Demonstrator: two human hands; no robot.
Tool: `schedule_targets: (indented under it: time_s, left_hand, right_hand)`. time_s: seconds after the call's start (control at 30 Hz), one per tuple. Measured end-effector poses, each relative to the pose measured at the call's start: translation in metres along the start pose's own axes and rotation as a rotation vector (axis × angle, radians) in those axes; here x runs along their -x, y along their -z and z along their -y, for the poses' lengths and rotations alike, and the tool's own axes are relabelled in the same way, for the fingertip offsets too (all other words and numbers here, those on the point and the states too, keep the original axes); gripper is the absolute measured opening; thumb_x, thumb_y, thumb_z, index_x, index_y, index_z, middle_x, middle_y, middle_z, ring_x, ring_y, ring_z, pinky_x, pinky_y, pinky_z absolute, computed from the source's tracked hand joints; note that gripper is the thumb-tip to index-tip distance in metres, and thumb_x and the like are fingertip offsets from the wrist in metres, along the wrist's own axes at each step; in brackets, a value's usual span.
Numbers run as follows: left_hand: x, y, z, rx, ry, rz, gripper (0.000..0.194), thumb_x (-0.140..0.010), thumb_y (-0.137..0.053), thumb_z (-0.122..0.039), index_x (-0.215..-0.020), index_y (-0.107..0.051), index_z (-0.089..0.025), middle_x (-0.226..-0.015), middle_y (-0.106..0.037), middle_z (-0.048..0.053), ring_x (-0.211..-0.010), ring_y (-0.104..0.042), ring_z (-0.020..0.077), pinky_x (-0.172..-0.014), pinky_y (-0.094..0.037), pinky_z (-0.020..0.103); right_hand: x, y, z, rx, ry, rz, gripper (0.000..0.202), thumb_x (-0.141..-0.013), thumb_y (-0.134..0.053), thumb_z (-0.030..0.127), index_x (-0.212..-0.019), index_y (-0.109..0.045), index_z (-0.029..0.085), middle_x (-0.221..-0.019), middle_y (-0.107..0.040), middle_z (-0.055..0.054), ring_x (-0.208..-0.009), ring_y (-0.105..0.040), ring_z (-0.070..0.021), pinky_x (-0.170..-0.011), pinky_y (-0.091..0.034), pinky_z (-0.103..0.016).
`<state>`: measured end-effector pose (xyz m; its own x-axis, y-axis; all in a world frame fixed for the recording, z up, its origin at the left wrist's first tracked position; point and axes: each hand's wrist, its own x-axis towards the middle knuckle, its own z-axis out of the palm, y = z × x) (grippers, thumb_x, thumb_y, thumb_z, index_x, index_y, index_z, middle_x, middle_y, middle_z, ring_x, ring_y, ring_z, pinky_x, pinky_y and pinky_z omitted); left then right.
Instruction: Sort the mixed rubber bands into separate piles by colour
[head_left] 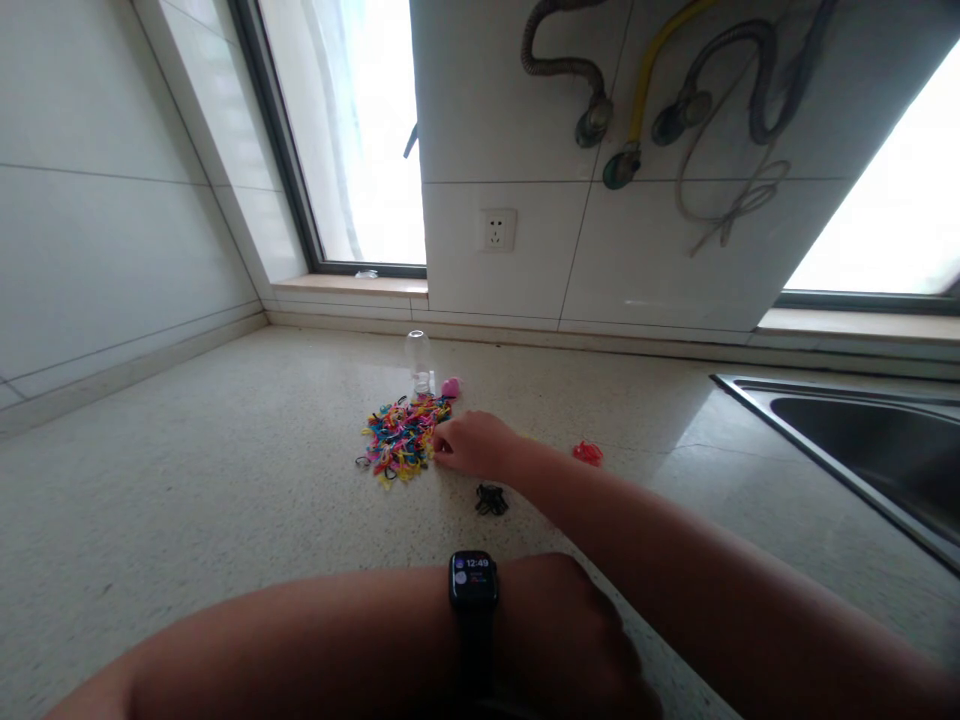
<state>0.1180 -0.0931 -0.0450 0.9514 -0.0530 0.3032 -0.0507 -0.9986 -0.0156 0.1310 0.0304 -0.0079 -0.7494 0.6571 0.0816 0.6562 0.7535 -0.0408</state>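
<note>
- Right hand (474,445): bare, reaching in, thumb and fingers curled together at the pile's edge; cannot tell if fully closed or gripping a band.
- Left hand (566,625): bottom of view, appears curled in, fingers shadowed and mostly hidden; cannot tell if anything is held. Black square-faced smartwatch (474,580) on that wrist.
- Key relation: loose pile of small multicoloured looped bands (405,437) lies at 9 o'clock from the right hand, right by its fingertips; about 11 o'clock from the left, well apart. Right hand is nearer. Pile is roughly round, no clear long axis.
- Small bunch of black bands (491,500): 5 o'clock from right hand, near it, between the two hands.
- Small bunch of red bands (587,454): 3 o'clock, beyond the right wrist.
- Container: clear see-through bottle (418,355), 12 to 1 o'clock of pile; long axis 12 to 6; standing or lying, can't tell. No coloured bands show inside.
- Small rounded pink object (451,388), maybe its cap: 1 o'clock of pile.
- Stainless-steel sink (750,392) at 3 o'clock, cut off by frame; contents unclear.
- All bands on speckled pale stone counter (247,470).
</note>
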Motion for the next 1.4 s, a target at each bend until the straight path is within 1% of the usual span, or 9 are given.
schedule_targets:
  time_s: [0.13,0.27,0.47,0.63,0.77,0.93,1.1,1.33,1.4]
  left_hand:
    - [0.000,0.003,-0.001,-0.010,-0.003,0.027,0.026,-0.087,-0.065,-0.047,-0.080,-0.070,-0.023,-0.072,-0.070,-0.006,-0.066,-0.063,0.0141,-0.048,-0.038,0.030]
    - [0.000,0.006,-0.002,-0.004,0.007,0.033,0.025,-0.089,-0.063,-0.046,-0.081,-0.072,-0.024,-0.070,-0.070,-0.006,-0.066,-0.062,0.0145,-0.047,-0.038,0.030]
    - [0.000,0.006,-0.002,0.014,0.023,0.041,0.025,-0.089,-0.063,-0.046,-0.079,-0.072,-0.024,-0.070,-0.070,-0.006,-0.067,-0.063,0.0146,-0.048,-0.039,0.031]
    - [-0.001,0.008,-0.002,0.022,0.025,0.052,0.028,-0.090,-0.062,-0.047,-0.077,-0.069,-0.023,-0.073,-0.071,-0.006,-0.068,-0.063,0.0139,-0.048,-0.037,0.030]
    - [-0.001,0.009,-0.002,0.019,0.036,0.051,0.028,-0.090,-0.062,-0.046,-0.075,-0.067,-0.023,-0.074,-0.071,-0.006,-0.069,-0.063,0.0134,-0.048,-0.035,0.030]
    - [-0.002,0.012,-0.003,0.005,0.043,0.086,0.027,-0.090,-0.063,-0.046,-0.076,-0.067,-0.023,-0.075,-0.071,-0.006,-0.069,-0.063,0.0135,-0.048,-0.037,0.030]
    - [-0.003,0.018,-0.003,0.018,0.034,0.139,0.026,-0.092,-0.060,-0.047,-0.084,-0.070,-0.024,-0.080,-0.072,-0.006,-0.075,-0.065,0.0141,-0.049,-0.039,0.030]
    - [-0.004,0.020,-0.002,0.040,0.033,0.133,0.027,-0.091,-0.059,-0.048,-0.085,-0.072,-0.024,-0.077,-0.072,-0.006,-0.073,-0.065,0.0144,-0.049,-0.040,0.031]
    - [-0.003,0.019,-0.002,0.043,0.037,0.140,0.029,-0.092,-0.058,-0.048,-0.086,-0.072,-0.024,-0.077,-0.072,-0.006,-0.074,-0.065,0.0149,-0.049,-0.040,0.031]
  right_hand:
    - [0.004,-0.002,0.000,0.014,-0.024,-0.026,0.024,-0.089,-0.055,0.032,-0.098,-0.074,0.021,-0.094,-0.076,-0.009,-0.087,-0.070,-0.0231,-0.070,-0.045,-0.027]
    - [0.006,-0.007,-0.009,-0.102,-0.047,-0.070,0.022,-0.087,-0.058,0.033,-0.096,-0.075,0.021,-0.091,-0.076,-0.007,-0.082,-0.069,-0.0207,-0.067,-0.043,-0.026]
    - [0.007,-0.013,-0.019,-0.485,-0.042,-0.122,0.015,-0.083,-0.064,0.024,-0.085,-0.075,0.016,-0.077,-0.074,-0.004,-0.068,-0.064,-0.0136,-0.062,-0.042,-0.023]
    - [0.006,-0.007,-0.017,-0.844,-0.154,-0.030,0.011,-0.083,-0.063,0.023,-0.078,-0.067,0.014,-0.066,-0.065,0.000,-0.050,-0.054,-0.0081,-0.049,-0.040,-0.020]
    - [0.001,0.001,-0.012,-1.054,-0.257,0.013,0.008,-0.082,-0.058,0.017,-0.074,-0.060,0.016,-0.066,-0.063,0.002,-0.047,-0.049,-0.0059,-0.041,-0.036,-0.017]
    - [-0.007,0.001,-0.010,-1.089,-0.278,-0.036,0.011,-0.081,-0.059,0.016,-0.071,-0.055,0.018,-0.057,-0.052,0.005,-0.047,-0.047,-0.0074,-0.039,-0.039,-0.017]
    - [-0.009,-0.010,-0.016,-1.082,-0.242,-0.127,0.009,-0.080,-0.064,0.016,-0.073,-0.057,0.017,-0.063,-0.057,0.003,-0.051,-0.052,-0.0074,-0.045,-0.046,-0.018]
    - [-0.008,-0.014,-0.016,-1.114,-0.203,-0.132,0.011,-0.080,-0.066,0.016,-0.073,-0.058,0.016,-0.059,-0.058,0.004,-0.049,-0.052,-0.0069,-0.044,-0.044,-0.017]
    - [-0.008,-0.015,-0.015,-1.150,-0.203,-0.125,0.010,-0.081,-0.065,0.015,-0.074,-0.057,0.016,-0.063,-0.062,0.003,-0.050,-0.054,-0.0073,-0.043,-0.043,-0.017]
